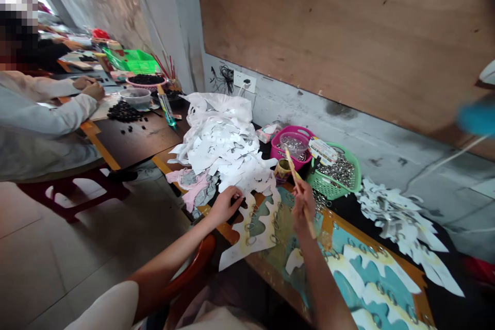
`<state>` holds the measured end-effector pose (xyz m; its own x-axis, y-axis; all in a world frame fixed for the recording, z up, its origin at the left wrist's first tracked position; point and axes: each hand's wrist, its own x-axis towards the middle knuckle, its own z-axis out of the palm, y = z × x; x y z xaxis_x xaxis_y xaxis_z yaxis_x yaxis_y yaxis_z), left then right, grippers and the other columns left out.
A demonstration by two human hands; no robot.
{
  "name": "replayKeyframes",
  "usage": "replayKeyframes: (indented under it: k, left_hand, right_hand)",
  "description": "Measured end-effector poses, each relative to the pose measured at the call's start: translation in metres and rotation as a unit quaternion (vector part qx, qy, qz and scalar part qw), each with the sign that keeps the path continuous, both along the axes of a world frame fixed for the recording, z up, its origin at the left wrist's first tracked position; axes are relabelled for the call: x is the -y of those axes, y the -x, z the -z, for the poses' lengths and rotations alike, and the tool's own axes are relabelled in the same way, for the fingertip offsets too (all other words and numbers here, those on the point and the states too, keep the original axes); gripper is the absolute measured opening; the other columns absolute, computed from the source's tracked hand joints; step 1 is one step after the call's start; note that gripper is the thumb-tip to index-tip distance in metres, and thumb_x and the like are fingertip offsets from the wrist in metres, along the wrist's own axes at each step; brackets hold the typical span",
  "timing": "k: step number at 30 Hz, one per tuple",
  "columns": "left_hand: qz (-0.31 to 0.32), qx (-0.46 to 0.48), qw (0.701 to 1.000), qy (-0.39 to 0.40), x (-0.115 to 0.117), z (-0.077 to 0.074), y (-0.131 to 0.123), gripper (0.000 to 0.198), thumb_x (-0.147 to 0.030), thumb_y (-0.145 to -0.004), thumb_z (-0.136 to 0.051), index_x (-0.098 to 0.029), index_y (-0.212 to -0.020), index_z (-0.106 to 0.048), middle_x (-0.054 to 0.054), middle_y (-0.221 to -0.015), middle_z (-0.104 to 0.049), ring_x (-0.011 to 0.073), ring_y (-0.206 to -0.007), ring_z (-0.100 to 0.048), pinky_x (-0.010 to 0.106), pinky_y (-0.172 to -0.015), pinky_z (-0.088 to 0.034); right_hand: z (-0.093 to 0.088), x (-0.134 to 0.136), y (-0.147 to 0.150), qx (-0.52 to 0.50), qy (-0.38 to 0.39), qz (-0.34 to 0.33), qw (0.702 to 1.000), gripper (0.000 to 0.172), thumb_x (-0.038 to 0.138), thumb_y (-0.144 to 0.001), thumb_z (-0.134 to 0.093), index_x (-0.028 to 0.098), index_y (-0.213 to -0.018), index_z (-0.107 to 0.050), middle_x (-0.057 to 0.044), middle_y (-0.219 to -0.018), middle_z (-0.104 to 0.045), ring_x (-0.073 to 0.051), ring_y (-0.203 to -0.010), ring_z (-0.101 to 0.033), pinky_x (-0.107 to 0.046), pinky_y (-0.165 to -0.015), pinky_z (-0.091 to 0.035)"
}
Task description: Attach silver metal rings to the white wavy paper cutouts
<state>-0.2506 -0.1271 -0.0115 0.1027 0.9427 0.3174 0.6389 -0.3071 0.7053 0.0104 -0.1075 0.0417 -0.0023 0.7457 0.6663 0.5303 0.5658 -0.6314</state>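
Note:
My left hand (226,205) has its fingers curled together at the edge of a pile of white cut pieces (228,144). Whatever those fingers hold, if anything, is hidden. My right hand (304,206) is closed around a slim wooden stick (293,169), which slants up to the left. Between the hands lies a white wavy-edged cut piece (242,250) with metal rings (251,241) along its edges. A small cup (283,170) stands just beyond my right hand. More white pieces with rings (371,268) lie on the teal surface to the right.
A pink basket (275,152) and a green basket (328,193), both with metal rings, stand by the wall. White pieces (406,232) are heaped at the right. On the left a co-worker's hands (91,87) are over another table, near black beads (124,112).

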Motion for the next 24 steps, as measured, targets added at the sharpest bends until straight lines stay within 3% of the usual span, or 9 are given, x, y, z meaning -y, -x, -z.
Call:
replayKeyframes:
  k: [3,7,13,15,17,20,24]
  left_hand:
    - [-0.002,-0.006,1.000,-0.013,0.004,0.004,0.002,0.005,-0.025,-0.090,-0.051,-0.022,-0.091,-0.055,0.002,-0.085,-0.058,0.0170,-0.074,-0.059,0.029,-0.065,-0.050]
    - [0.007,-0.027,0.999,-0.047,-0.002,-0.005,-0.012,0.008,-0.027,-0.091,-0.050,-0.021,-0.094,-0.055,0.007,-0.092,-0.059,0.0218,-0.084,-0.061,0.035,-0.071,-0.051]
    - [0.133,-0.083,0.979,-0.128,-0.049,-0.055,-0.099,0.021,-0.024,-0.094,-0.051,-0.023,-0.113,-0.058,0.012,-0.123,-0.057,0.0287,-0.119,-0.051,0.044,-0.102,-0.041]
    - [0.191,-0.128,0.960,-0.157,-0.067,-0.071,-0.128,0.029,-0.013,-0.092,-0.048,-0.022,-0.119,-0.057,0.014,-0.131,-0.054,0.0301,-0.124,-0.047,0.045,-0.103,-0.038]
    - [0.224,-0.157,0.949,-0.156,-0.084,-0.083,-0.148,0.024,-0.011,-0.090,-0.051,-0.021,-0.109,-0.062,0.015,-0.119,-0.061,0.0292,-0.116,-0.052,0.043,-0.098,-0.040]
    - [0.205,-0.146,0.958,-0.139,-0.108,-0.093,-0.158,0.010,-0.017,-0.088,-0.057,-0.020,-0.091,-0.066,0.010,-0.095,-0.067,0.0261,-0.098,-0.059,0.040,-0.092,-0.042]
    - [0.085,-0.092,0.987,-0.105,-0.138,-0.098,-0.149,0.019,-0.024,-0.090,-0.055,-0.019,-0.107,-0.062,0.008,-0.098,-0.068,0.0254,-0.096,-0.061,0.038,-0.088,-0.045]
  right_hand:
    - [-0.021,-0.004,-0.012,-0.156,0.021,0.056,0.986,0.040,0.047,-0.102,-0.035,0.017,-0.110,-0.059,-0.005,-0.091,-0.061,-0.017,-0.073,-0.059,-0.031,-0.069,-0.050]
    - [-0.035,0.000,-0.023,-0.226,0.002,0.109,0.968,0.034,0.046,-0.100,-0.043,0.017,-0.108,-0.060,-0.007,-0.102,-0.064,-0.015,-0.073,-0.061,-0.030,-0.069,-0.050]
    - [-0.031,0.012,-0.020,-0.244,-0.028,0.144,0.959,0.034,0.045,-0.100,-0.043,0.017,-0.108,-0.060,-0.008,-0.101,-0.064,-0.014,-0.066,-0.060,-0.029,-0.065,-0.049]
    - [-0.030,0.018,-0.021,-0.230,-0.033,0.144,0.962,0.034,0.045,-0.100,-0.043,0.017,-0.106,-0.060,-0.008,-0.099,-0.064,-0.014,-0.066,-0.060,-0.028,-0.064,-0.049]
    - [-0.029,0.026,-0.027,-0.221,-0.036,0.146,0.964,0.034,0.045,-0.099,-0.044,0.016,-0.104,-0.061,-0.008,-0.098,-0.064,-0.015,-0.066,-0.059,-0.028,-0.063,-0.049]
    - [-0.028,0.037,-0.040,-0.226,-0.032,0.157,0.961,0.034,0.045,-0.099,-0.044,0.016,-0.105,-0.062,-0.008,-0.099,-0.064,-0.015,-0.067,-0.060,-0.029,-0.064,-0.049]
    - [-0.021,0.042,-0.052,-0.247,-0.015,0.166,0.955,0.033,0.045,-0.098,-0.047,0.016,-0.110,-0.060,-0.008,-0.100,-0.065,-0.014,-0.067,-0.059,-0.028,-0.063,-0.048]
